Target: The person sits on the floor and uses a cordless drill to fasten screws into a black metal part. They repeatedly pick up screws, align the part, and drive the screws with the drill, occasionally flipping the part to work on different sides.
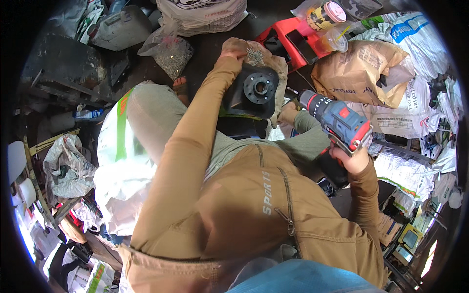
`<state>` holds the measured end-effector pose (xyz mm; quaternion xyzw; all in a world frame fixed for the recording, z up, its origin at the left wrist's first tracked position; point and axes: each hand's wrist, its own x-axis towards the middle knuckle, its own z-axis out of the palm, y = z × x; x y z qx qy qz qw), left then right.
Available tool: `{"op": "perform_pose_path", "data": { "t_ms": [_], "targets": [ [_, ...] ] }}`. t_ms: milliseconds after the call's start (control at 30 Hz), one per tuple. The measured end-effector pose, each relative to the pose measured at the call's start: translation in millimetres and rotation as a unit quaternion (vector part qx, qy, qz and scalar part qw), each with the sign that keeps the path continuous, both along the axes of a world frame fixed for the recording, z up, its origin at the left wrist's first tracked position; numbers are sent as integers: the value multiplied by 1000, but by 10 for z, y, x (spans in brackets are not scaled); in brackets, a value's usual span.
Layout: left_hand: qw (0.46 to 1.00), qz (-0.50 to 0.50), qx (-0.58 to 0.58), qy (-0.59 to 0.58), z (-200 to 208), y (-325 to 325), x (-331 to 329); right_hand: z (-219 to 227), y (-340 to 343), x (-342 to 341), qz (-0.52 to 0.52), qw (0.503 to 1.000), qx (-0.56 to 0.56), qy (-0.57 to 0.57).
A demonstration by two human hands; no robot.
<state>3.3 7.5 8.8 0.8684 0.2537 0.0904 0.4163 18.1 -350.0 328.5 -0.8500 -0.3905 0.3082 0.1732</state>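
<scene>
My right hand (355, 159) is wrapped round the grip of a blue, black and red cordless drill (338, 117). The drill's bit points up and left, toward a black moulded part (236, 97) but apart from it. A round flange (259, 88) with a ring of holes and a central bore sits on that part. Just beyond its far left corner, my left hand (235, 48) is closed with the fingers curled; what they hold, if anything, is hidden. Beside these fingers lies a small pile of silver screws (254, 57) on brown paper (277, 63).
A clear bag of small pieces (174, 56) lies left of my left hand. Further right are a red stand (293, 41), a lidded cup (326, 17), a plastic drink cup (336, 40) and a large brown paper sack (359, 73). White sacks (124, 185) crowd my left side.
</scene>
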Motion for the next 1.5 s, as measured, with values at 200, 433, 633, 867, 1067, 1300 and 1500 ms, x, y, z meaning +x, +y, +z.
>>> {"op": "perform_pose_path", "data": {
  "t_ms": [200, 433, 633, 867, 1067, 1300, 1500],
  "targets": [
    [964, -24, 265, -23, -247, -108, 292, 48, -178, -226, -143, 984, 61, 85],
    [928, -60, 366, 26, -358, -59, 300, 17, -205, -225, -119, 991, 47, 49],
    [973, -22, -181, -142, 358, -210, 51, 73, -74, -200, -85, 991, 100, 37],
    [875, -149, -386, -251, 1285, -530, -482, 144, 114, -234, -143, 969, 152, 131],
    [865, -204, -361, -282, 1366, -542, -553, 230, 197, -332, -141, 971, 147, 128],
    [878, -233, -284, -308, 1374, -557, -525, 247, 249, -357, -149, 969, 141, 140],
    [876, -235, -288, -306, 1349, -590, -501, 232, 234, -373, -180, 963, 139, 145]
  ]
}}
